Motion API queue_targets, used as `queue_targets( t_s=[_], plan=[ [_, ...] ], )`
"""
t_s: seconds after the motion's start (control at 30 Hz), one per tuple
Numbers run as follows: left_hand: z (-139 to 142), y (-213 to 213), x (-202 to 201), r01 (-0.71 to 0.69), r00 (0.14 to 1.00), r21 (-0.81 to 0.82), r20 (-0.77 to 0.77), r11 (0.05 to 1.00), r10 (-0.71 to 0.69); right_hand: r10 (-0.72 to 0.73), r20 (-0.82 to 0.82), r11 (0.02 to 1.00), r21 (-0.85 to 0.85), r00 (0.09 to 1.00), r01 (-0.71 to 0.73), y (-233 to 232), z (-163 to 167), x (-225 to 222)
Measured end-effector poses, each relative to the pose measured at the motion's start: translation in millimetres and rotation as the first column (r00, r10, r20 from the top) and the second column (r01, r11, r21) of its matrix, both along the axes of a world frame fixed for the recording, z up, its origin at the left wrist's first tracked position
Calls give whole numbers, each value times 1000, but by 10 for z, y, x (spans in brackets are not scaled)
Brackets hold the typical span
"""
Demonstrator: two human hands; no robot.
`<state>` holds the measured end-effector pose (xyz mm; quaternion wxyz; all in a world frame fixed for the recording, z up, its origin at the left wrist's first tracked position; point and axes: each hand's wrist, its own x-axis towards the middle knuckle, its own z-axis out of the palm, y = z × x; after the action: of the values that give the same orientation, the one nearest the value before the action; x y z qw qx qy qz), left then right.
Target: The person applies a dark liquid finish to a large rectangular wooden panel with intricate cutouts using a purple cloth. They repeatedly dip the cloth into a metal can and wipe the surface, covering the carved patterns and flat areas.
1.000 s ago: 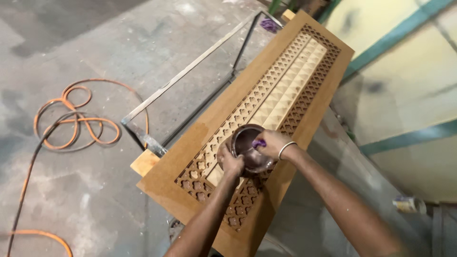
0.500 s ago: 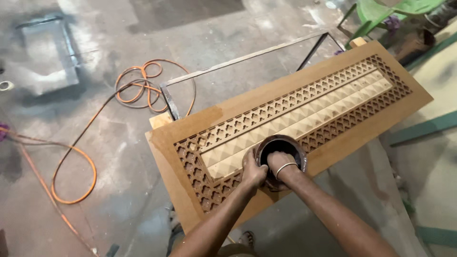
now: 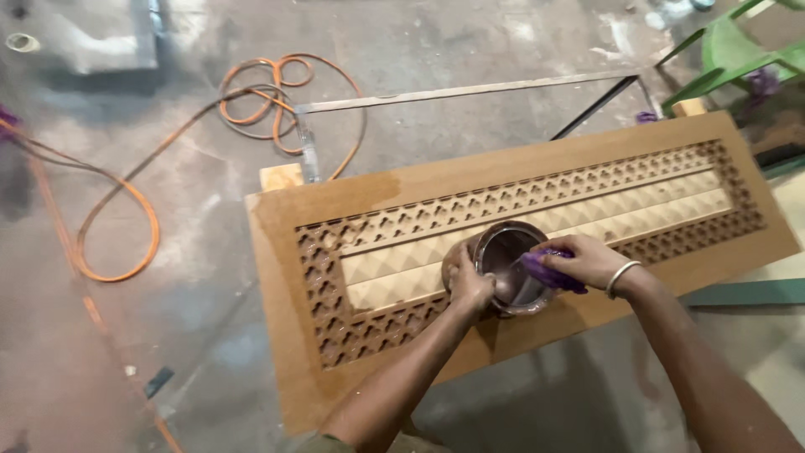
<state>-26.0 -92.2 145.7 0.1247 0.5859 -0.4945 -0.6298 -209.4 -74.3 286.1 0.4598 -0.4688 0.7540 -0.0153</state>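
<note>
A round metal bowl with dark liquid inside rests over a long carved wooden panel. My left hand grips the bowl's near left rim. My right hand, with a metal bangle at the wrist, holds a purple cloth that dips into the bowl. The panel has a lattice border stained dark at its left end and a pale centre strip of raised pyramids.
An orange hose loops over the concrete floor at the left. A thin metal frame lies behind the panel. A green chair stands at the top right. A wooden block sticks out under the panel's far left corner.
The view has swung, so the panel now lies more level across the picture. Both hands stay at the bowl; the purple cloth now shows in my right hand over the bowl.
</note>
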Motion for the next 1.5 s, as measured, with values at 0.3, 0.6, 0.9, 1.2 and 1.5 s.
queue_targets(
  t_s=[0.3, 0.6, 0.9, 1.2, 1.5],
  plan=[
    [-272, -375, -1016, -41, 998, 41, -41, 998, 43, 174, -139, 948, -245, 975, -204, -555, 96, -874],
    [-334, -541, -1970, -127, 986, 147, -86, 981, 141, 117, -185, 989, -71, 976, -132, -873, -170, -1943],
    [-80, -661, -2788, -318, 946, 166, -13, 934, 325, -32, 37, 986, -161, 999, 38, -746, -929, -3636],
    [-79, -560, -2484, -177, 967, 152, -156, 972, 201, -489, 665, 822, 136, 565, 553, -416, -1557, -4340],
    [-909, -165, -672, 64, 894, -434, 425, 898, 142, -216, 675, 975, 114, 706, 189, -873, -1187, -2389]
  ],
)
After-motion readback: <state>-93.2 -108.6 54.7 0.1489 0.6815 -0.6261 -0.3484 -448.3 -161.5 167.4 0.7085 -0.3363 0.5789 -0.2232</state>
